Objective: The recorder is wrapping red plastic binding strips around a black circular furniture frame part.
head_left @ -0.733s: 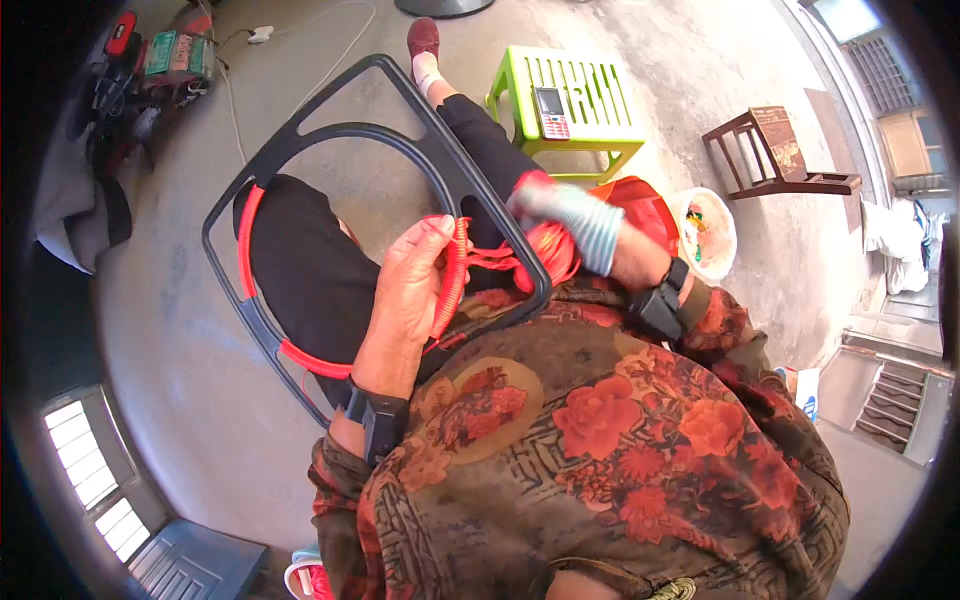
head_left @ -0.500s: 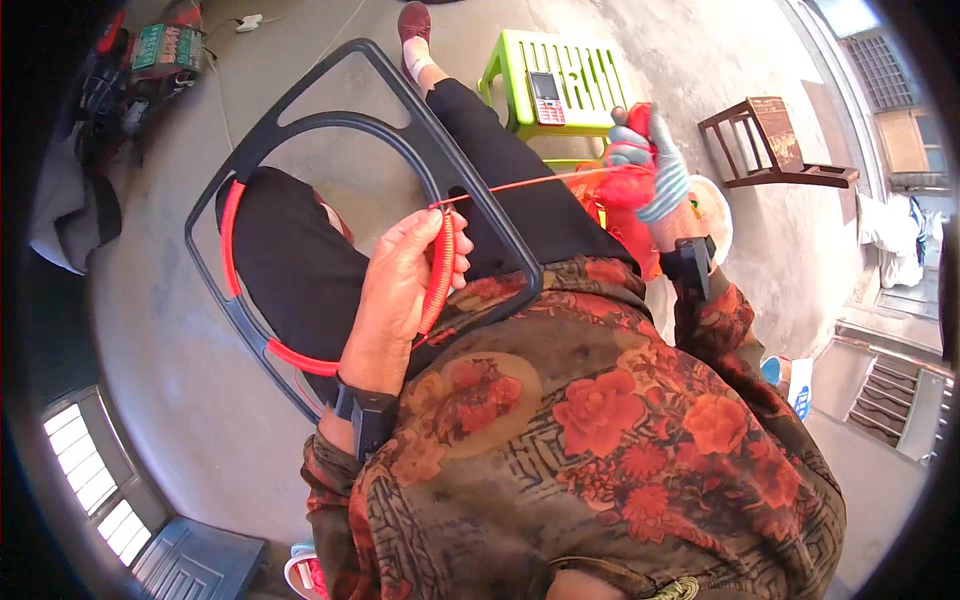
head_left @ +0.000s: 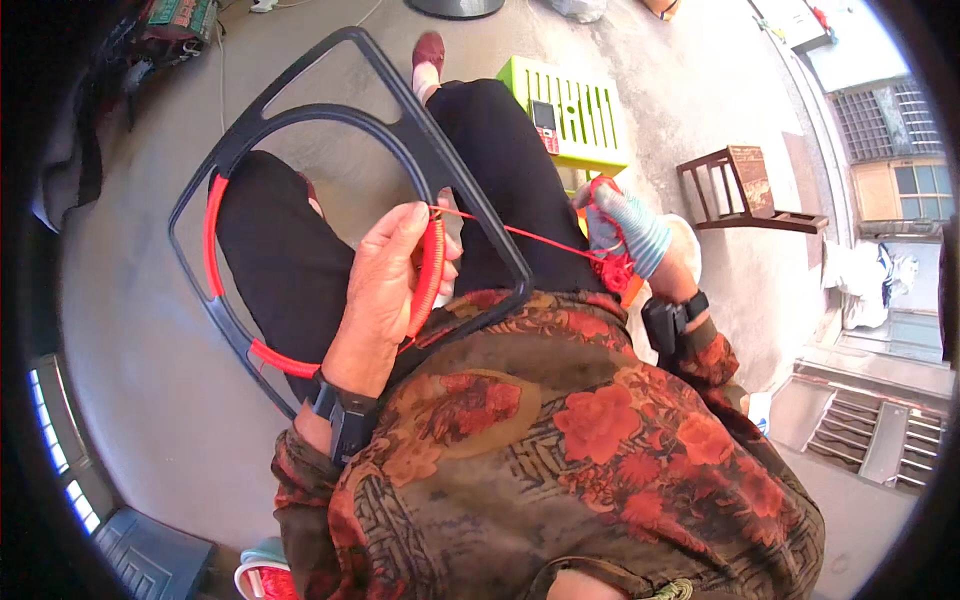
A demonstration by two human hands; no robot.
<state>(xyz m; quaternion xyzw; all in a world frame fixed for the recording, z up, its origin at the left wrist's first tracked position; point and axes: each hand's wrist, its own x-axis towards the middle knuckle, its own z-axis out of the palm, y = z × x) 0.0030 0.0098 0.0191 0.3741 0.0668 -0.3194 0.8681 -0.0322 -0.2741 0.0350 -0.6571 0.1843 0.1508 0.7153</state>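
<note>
A black plastic frame (head_left: pixel 300 75) with a round inner ring rests across my lap. Red cord (head_left: pixel 212 235) is wound around part of the ring. My left hand (head_left: pixel 385 285) grips the ring at its right side, over the red winding. A taut red strand (head_left: pixel 530 237) runs from there to my right hand (head_left: pixel 625 232), which wears a striped glove and holds the cord out to the right, above a red bundle.
A lime-green slatted stool (head_left: pixel 590 125) with a small phone on it stands ahead of my knees. A dark wooden stool (head_left: pixel 745 185) is at the right. Bags and cables lie at the upper left on the concrete floor.
My right hand pulled the red strand out from the frame to the right and now sits lower. My left hand stays on the ring.
</note>
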